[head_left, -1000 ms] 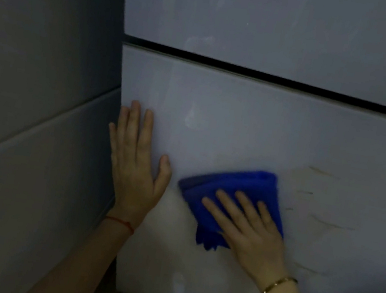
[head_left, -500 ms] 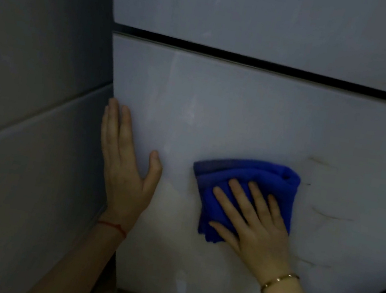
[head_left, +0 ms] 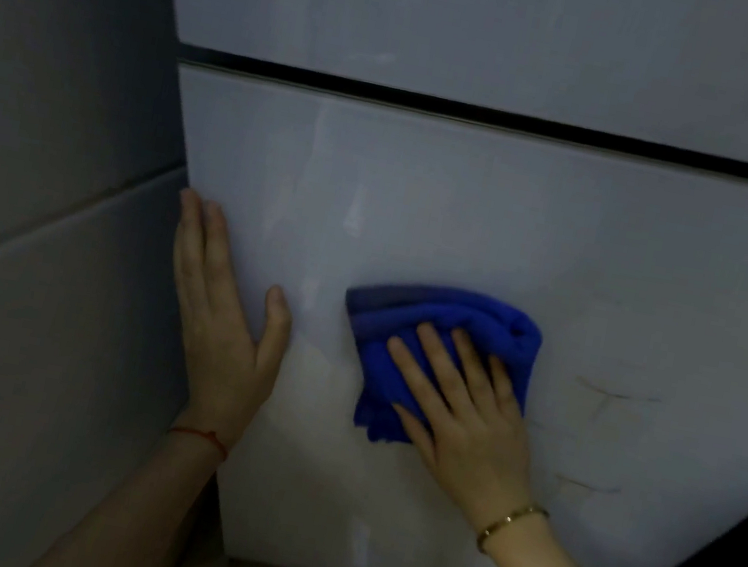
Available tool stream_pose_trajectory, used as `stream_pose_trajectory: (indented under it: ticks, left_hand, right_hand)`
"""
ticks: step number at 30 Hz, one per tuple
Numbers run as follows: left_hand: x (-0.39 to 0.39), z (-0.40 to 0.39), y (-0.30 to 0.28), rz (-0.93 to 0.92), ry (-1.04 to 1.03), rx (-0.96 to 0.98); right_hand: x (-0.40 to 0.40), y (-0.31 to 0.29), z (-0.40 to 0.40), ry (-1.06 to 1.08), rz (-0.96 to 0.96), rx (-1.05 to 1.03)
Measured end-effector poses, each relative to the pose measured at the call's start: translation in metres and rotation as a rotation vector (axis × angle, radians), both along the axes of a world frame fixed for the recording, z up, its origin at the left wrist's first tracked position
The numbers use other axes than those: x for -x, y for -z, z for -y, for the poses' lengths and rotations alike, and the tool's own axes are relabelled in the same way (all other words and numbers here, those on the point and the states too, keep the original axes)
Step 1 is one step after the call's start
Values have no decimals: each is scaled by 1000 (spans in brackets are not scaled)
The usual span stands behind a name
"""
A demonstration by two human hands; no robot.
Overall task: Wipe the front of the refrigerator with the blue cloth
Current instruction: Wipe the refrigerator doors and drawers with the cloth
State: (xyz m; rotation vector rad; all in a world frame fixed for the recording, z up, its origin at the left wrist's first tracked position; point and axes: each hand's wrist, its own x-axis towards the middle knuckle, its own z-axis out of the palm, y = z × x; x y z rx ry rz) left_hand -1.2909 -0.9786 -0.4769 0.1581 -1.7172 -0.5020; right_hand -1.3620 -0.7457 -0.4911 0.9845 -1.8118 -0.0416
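Blue cloth is bunched up flat against the lower door of the refrigerator, well below the black gap between the two doors. Right hand is on top of it, fingers spread, palm pressing it onto the door. Left hand lies flat and open at the door's left edge, left of the cloth, thumb out. Faint brownish marks sit just right of the cloth

place: home kitchen | evidence: white refrigerator with two doors, grey tiled wall beside it
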Motion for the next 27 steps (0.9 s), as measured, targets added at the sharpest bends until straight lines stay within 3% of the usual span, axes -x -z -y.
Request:
stream_pose_trajectory:
  ticks: [2, 6, 8, 12, 20, 27]
  left_hand:
    - [-3, -1, -1, 18, -1, 7]
    - [-7, -4, -3, 38, -6, 4]
    - [-6, -6, -3, 44, 0, -6]
    - [-7, -4, -4, 45, 35, -24]
    - [-10, -4, -6, 64, 11, 10]
    - [-6, -4, -3, 36, 8, -13]
  right_hand:
    - [3, -5, -19, -14, 5, 19]
    - [13, -57, -20, -1, 69, 384]
    - [11, -80, 2, -2, 70, 459]
    - [2, -73, 21, -41, 46, 398]
    - [-5, 40, -37, 63, 182, 94]
    - [9, -26, 11, -14, 60, 323]
